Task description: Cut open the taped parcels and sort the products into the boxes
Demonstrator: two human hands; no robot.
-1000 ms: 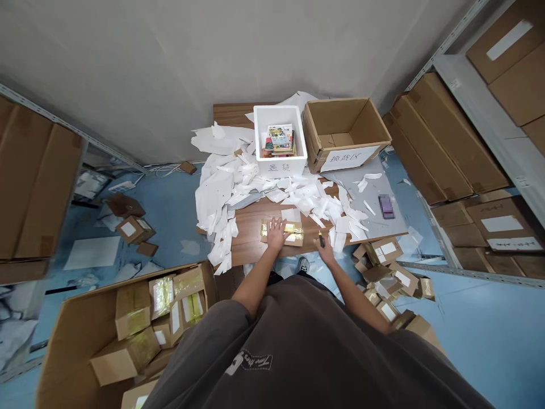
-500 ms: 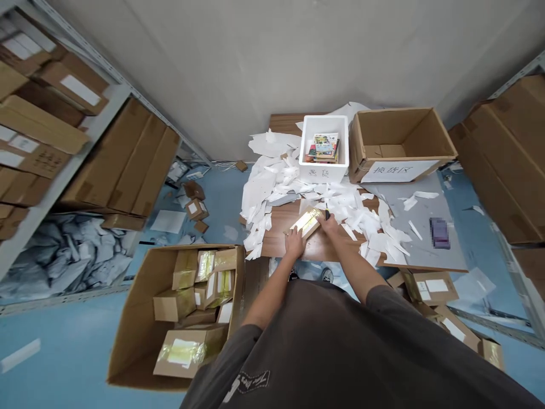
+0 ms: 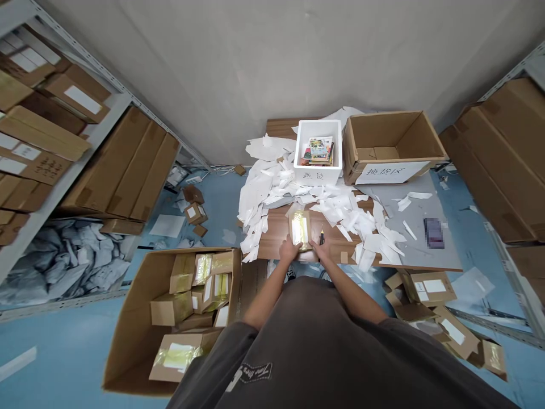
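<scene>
A small cardboard box (image 3: 300, 228), taped with yellowish tape and bearing a white label, is at the front of the brown wooden table (image 3: 275, 232). My left hand (image 3: 289, 250) grips its near left corner. At its near right corner, my right hand (image 3: 322, 250) touches the box with its fingertips while closed around a black utility knife (image 3: 322, 237), which points away from me. Torn white paper scraps (image 3: 281, 184) lie around and behind the box.
Behind the scraps stand a white bin (image 3: 318, 176) with booklets inside and an open cardboard carton (image 3: 395, 171). A purple, blurred item (image 3: 434, 233) lies on the grey right side. Left below, a large carton (image 3: 128, 318) holds several taped boxes. Shelves (image 3: 100, 130) flank me.
The box has turned from a slant to nearly straight in front of me and come slightly nearer. My right hand has moved down to its near right corner, keeping the utility knife.
</scene>
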